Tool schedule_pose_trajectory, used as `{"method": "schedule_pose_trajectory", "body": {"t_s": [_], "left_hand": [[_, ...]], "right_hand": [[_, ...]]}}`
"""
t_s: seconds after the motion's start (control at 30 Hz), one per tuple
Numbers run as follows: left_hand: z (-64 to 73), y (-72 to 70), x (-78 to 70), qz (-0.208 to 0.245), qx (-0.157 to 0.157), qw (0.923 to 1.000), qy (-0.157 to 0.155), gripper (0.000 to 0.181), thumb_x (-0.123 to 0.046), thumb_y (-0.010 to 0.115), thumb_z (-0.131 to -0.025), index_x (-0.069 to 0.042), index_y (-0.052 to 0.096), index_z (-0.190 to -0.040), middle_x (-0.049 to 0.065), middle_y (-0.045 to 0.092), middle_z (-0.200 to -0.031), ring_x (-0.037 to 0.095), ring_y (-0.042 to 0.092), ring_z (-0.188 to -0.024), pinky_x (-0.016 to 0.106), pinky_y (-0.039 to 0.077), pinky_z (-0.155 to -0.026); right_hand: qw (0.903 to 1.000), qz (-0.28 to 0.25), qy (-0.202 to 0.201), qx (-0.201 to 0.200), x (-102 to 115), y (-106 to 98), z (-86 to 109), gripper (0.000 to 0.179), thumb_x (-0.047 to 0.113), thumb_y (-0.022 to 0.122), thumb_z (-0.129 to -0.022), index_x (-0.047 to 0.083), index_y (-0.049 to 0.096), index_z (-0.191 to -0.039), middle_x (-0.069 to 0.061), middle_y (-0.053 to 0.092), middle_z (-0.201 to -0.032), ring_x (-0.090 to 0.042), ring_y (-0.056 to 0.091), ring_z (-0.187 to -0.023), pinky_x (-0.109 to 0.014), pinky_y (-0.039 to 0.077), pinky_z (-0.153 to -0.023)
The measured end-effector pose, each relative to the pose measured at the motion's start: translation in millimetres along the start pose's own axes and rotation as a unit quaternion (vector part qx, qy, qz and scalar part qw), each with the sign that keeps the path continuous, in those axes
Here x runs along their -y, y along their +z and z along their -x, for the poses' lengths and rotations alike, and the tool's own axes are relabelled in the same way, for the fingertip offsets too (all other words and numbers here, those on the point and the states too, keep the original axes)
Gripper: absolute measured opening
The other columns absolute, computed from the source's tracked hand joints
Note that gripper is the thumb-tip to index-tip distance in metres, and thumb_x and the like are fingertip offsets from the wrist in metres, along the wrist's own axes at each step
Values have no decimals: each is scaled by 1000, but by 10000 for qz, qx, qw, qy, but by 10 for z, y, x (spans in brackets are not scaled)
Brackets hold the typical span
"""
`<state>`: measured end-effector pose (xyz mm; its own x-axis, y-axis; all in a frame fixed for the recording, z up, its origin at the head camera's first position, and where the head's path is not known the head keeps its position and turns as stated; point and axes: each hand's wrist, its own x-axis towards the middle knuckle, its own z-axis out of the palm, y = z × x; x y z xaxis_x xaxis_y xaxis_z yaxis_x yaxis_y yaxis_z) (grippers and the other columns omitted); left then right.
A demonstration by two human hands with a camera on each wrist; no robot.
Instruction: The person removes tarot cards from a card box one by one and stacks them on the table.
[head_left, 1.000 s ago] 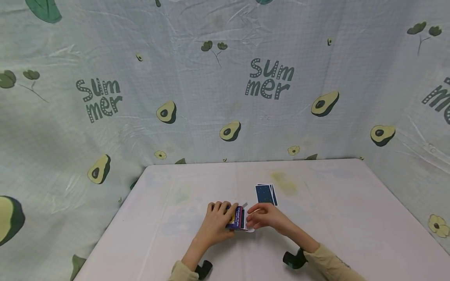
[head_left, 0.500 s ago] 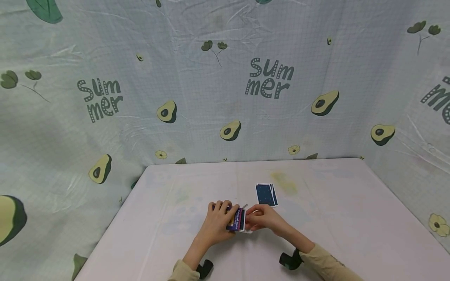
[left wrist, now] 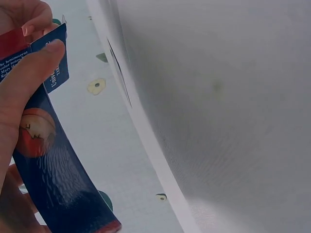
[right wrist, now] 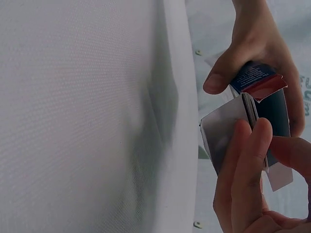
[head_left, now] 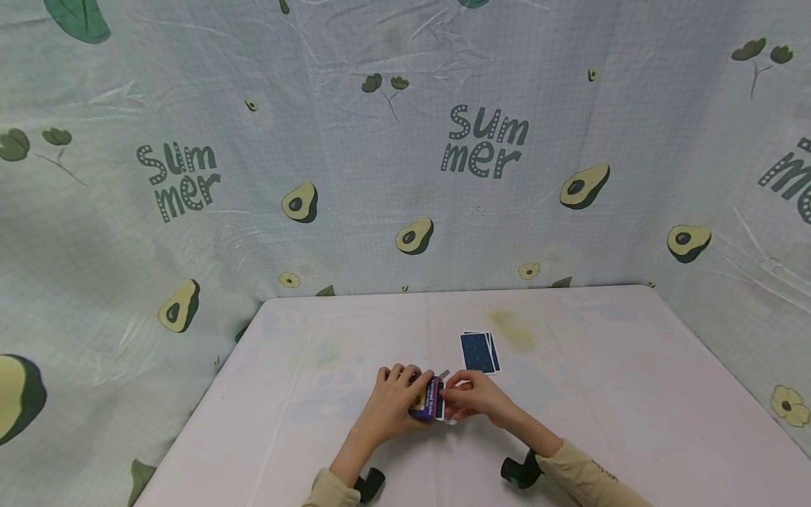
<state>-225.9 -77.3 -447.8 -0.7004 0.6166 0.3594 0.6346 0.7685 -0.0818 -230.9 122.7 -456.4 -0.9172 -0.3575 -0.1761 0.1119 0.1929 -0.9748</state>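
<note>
My left hand (head_left: 393, 405) grips a dark blue and purple card box (head_left: 426, 400) above the table. Printed lettering and a red-edged end show on it. In the left wrist view the thumb presses near a lettered flap (left wrist: 59, 73) of the box (left wrist: 63, 165). At the box's open right end, my right hand (head_left: 474, 394) pinches a stack of cards (right wrist: 250, 109) that partly shows at the opening. A pale panel (right wrist: 223, 128) lies beside the stack under the fingertips; whether it is a flap or a card I cannot tell.
Several dark blue, white-edged cards (head_left: 477, 351) lie overlapping on the table just beyond the right hand. The pale cloth-covered table (head_left: 342, 338) ends at a printed curtain (head_left: 355, 155). Black wrist cameras (head_left: 521, 470) hang below both wrists.
My right hand has moved slightly left onto the open end of the box, and its fingers have closed on the cards. The left hand and box have shifted only a little.
</note>
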Motion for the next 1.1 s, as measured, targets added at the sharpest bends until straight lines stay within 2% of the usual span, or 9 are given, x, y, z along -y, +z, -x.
{"method": "schedule_pose_trajectory", "body": {"t_s": [0.5, 1.1], "left_hand": [[-10, 24, 2, -56, -50, 10000, 35, 82, -62, 70, -57, -21, 47, -124, -1, 53, -106, 16, 47, -92, 36, 35, -78], [-3, 44, 5, -42, 1, 10000, -79, 80, -60, 71, -58, -21, 48, -124, -2, 53, -105, 16, 47, -92, 37, 34, -79]], "right_hand": [[9998, -3, 171, -110, -19, -10, -8, 26, 15, 62, -83, -4, 52, -97, -6, 67, -76, -10, 62, -59, -26, 52, -55], [9997, 35, 173, -171, -48, -83, 20, 40, 19, 66, -79, -5, 49, -107, -5, 65, -84, -12, 63, -66, -30, 53, -58]]}}
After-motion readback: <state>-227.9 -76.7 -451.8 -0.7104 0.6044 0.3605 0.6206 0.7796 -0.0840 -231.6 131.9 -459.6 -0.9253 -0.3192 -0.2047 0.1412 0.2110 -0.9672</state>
